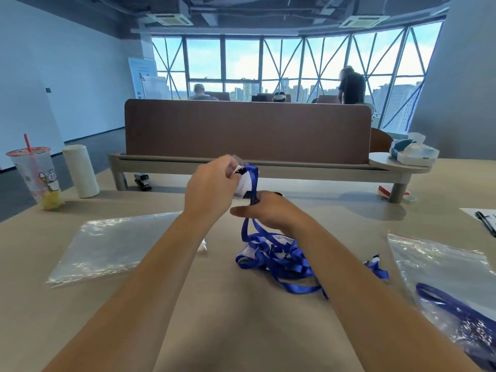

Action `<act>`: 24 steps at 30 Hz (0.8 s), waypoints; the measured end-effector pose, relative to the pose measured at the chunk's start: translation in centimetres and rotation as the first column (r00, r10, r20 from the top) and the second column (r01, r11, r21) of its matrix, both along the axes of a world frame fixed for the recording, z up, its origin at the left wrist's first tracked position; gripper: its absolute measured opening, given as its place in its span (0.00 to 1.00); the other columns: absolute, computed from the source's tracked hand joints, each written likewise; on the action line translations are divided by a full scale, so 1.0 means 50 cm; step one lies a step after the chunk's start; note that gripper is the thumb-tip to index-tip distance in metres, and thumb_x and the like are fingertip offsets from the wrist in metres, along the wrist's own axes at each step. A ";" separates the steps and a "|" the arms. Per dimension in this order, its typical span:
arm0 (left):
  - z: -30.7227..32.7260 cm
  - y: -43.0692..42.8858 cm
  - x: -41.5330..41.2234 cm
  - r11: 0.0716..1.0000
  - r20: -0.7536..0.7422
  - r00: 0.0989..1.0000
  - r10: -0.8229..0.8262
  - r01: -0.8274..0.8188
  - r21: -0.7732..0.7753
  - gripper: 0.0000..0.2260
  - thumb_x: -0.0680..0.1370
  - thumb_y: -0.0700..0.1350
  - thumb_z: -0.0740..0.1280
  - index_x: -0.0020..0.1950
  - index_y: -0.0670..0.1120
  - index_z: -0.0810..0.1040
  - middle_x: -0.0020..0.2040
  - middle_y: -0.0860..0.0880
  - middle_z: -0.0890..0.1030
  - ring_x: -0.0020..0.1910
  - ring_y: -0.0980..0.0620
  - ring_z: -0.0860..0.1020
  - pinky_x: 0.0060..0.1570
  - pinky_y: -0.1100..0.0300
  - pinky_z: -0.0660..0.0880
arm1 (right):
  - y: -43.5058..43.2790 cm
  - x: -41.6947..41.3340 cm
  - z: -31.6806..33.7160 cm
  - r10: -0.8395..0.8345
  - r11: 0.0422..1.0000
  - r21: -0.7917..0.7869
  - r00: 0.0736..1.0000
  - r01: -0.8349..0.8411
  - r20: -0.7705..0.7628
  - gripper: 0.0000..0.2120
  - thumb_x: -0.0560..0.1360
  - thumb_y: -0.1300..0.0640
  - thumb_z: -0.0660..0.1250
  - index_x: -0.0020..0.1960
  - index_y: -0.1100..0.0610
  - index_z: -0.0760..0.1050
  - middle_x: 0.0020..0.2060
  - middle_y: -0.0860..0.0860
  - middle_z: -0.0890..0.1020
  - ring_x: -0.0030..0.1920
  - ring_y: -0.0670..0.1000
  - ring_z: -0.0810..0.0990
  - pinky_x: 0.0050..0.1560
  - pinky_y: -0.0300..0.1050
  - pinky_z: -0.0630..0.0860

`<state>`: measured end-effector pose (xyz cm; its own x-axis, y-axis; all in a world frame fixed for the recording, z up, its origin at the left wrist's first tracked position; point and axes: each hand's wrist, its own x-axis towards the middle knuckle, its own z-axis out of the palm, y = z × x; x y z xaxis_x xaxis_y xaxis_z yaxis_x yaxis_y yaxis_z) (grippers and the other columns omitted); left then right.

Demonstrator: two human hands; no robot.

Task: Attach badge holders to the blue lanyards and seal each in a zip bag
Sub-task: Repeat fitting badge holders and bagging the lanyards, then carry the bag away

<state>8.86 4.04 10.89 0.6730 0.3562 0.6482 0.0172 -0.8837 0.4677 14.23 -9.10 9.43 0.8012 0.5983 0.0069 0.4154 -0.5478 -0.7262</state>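
Far left edge of the surface (228,318) has a drink cup (35,178) with a red straw, and a white cylinder (80,170) stands just beside it. Closer to the person on the left side, an empty zip bag (107,245) lies flat. Moving toward the middle, the left hand (212,189) is raised off the surface, its grip pinched tight around the top of a clear badge holder (243,187), right where a small black clip sits. A blue lanyard (252,181) runs from that clip straight down into the right hand (268,210), whose grip is curled round the strap, thumb sticking out to the left. Below that hand the strap drops into a tangled pile of lanyards (279,261) in the middle of the surface, with some clear plastic mixed in, can't tell exactly what. Just right of the right forearm there's a loose lanyard end (377,265) with its clip. Toward the right edge lies a second zip bag (440,264) with a blue lanyard inside; can't tell if it's sealed. A black pen (485,222) sits on paper at the far right edge.
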 end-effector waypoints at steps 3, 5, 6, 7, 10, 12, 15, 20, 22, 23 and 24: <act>-0.011 0.020 -0.006 1.000 -0.005 1.000 0.031 -0.031 -0.004 0.05 0.81 0.46 0.64 0.55 0.51 0.77 0.47 0.50 0.82 0.44 0.49 0.79 0.45 0.53 0.78 | 0.014 0.001 -0.021 -0.002 0.987 0.158 0.991 0.023 -0.133 0.09 0.76 0.53 0.70 0.51 0.58 0.79 0.42 0.51 0.86 0.47 0.51 0.84 0.58 0.52 0.78; -0.020 0.041 -0.014 0.998 -0.065 0.996 0.054 -0.056 -0.035 0.04 0.81 0.47 0.64 0.53 0.51 0.77 0.46 0.50 0.82 0.43 0.50 0.78 0.41 0.57 0.74 | 0.009 0.010 -0.024 0.035 0.968 0.250 0.985 0.008 -0.168 0.04 0.77 0.59 0.68 0.49 0.59 0.79 0.38 0.52 0.86 0.44 0.52 0.85 0.57 0.53 0.80; -0.023 0.052 -0.018 0.996 -0.116 0.991 0.062 -0.068 -0.049 0.04 0.80 0.48 0.65 0.53 0.51 0.77 0.46 0.50 0.82 0.43 0.50 0.78 0.40 0.58 0.73 | 0.003 0.015 -0.022 0.054 0.957 0.290 0.982 0.000 -0.180 0.04 0.77 0.61 0.67 0.48 0.60 0.79 0.36 0.53 0.85 0.41 0.53 0.85 0.54 0.51 0.81; -0.025 0.065 -0.022 0.995 -0.168 0.984 0.060 -0.073 -0.071 0.04 0.80 0.49 0.65 0.52 0.50 0.77 0.46 0.49 0.82 0.43 0.49 0.79 0.40 0.57 0.74 | -0.002 0.022 -0.019 0.073 0.946 0.325 0.978 -0.006 -0.194 0.04 0.78 0.62 0.66 0.48 0.61 0.79 0.35 0.54 0.83 0.36 0.52 0.84 0.49 0.50 0.81; -0.031 0.097 -0.038 0.982 -0.289 0.957 -0.035 -0.021 -0.188 0.05 0.78 0.48 0.69 0.47 0.48 0.77 0.42 0.50 0.83 0.38 0.50 0.81 0.37 0.57 0.78 | -0.015 0.036 -0.004 0.102 0.938 0.346 0.977 -0.031 -0.187 0.05 0.78 0.61 0.66 0.48 0.62 0.80 0.34 0.54 0.78 0.28 0.48 0.73 0.38 0.44 0.76; -0.041 0.109 -0.054 0.963 -0.348 0.926 -0.149 0.055 -0.265 0.04 0.77 0.46 0.71 0.47 0.47 0.79 0.40 0.51 0.83 0.34 0.52 0.80 0.31 0.63 0.77 | -0.022 0.039 0.009 0.117 0.945 0.318 0.986 -0.072 -0.123 0.06 0.78 0.60 0.67 0.48 0.60 0.81 0.33 0.52 0.79 0.31 0.49 0.71 0.36 0.44 0.73; -0.059 0.114 -0.077 0.865 -0.377 0.848 -0.372 0.169 -0.473 0.04 0.76 0.43 0.73 0.49 0.45 0.81 0.42 0.50 0.86 0.34 0.55 0.81 0.32 0.64 0.78 | -0.035 0.032 0.031 0.157 0.953 0.269 0.987 -0.143 -0.034 0.05 0.78 0.58 0.68 0.48 0.56 0.83 0.34 0.51 0.80 0.33 0.49 0.71 0.35 0.42 0.70; -0.086 0.113 -0.091 0.653 -0.331 0.743 -0.582 0.184 -0.734 0.04 0.76 0.37 0.71 0.50 0.44 0.80 0.43 0.49 0.85 0.35 0.53 0.81 0.35 0.60 0.79 | -0.052 0.029 0.041 0.183 0.974 0.119 0.980 -0.191 0.076 0.07 0.77 0.53 0.68 0.45 0.52 0.83 0.33 0.49 0.81 0.30 0.45 0.71 0.32 0.37 0.71; -0.092 0.114 -0.092 0.584 -0.284 0.720 -0.633 0.202 -0.786 0.04 0.77 0.36 0.69 0.49 0.43 0.79 0.44 0.47 0.84 0.37 0.50 0.80 0.36 0.57 0.80 | -0.048 0.036 0.030 0.156 0.984 0.073 0.981 -0.165 0.118 0.08 0.78 0.51 0.68 0.43 0.51 0.83 0.32 0.49 0.80 0.30 0.45 0.71 0.33 0.39 0.71; -0.094 0.113 -0.093 0.565 -0.267 0.722 -0.638 0.204 -0.800 0.04 0.77 0.36 0.69 0.49 0.43 0.80 0.43 0.48 0.84 0.38 0.49 0.80 0.37 0.56 0.80 | -0.044 0.042 0.023 0.141 0.987 0.065 0.982 -0.150 0.125 0.08 0.78 0.51 0.68 0.42 0.51 0.83 0.32 0.49 0.80 0.31 0.46 0.71 0.34 0.41 0.71; -0.096 0.113 -0.095 0.549 -0.247 0.732 -0.635 0.203 -0.810 0.04 0.77 0.36 0.69 0.48 0.44 0.80 0.42 0.48 0.84 0.38 0.49 0.80 0.38 0.56 0.80 | -0.041 0.046 0.015 0.126 0.989 0.056 0.983 -0.134 0.131 0.09 0.78 0.51 0.68 0.42 0.52 0.83 0.32 0.50 0.80 0.31 0.46 0.72 0.35 0.42 0.72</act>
<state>4.13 9.71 6.07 0.9866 0.1200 -0.1105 0.1371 -0.2424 0.9604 16.53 -11.13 10.19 0.7066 0.6926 0.1452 0.5711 -0.4370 -0.6949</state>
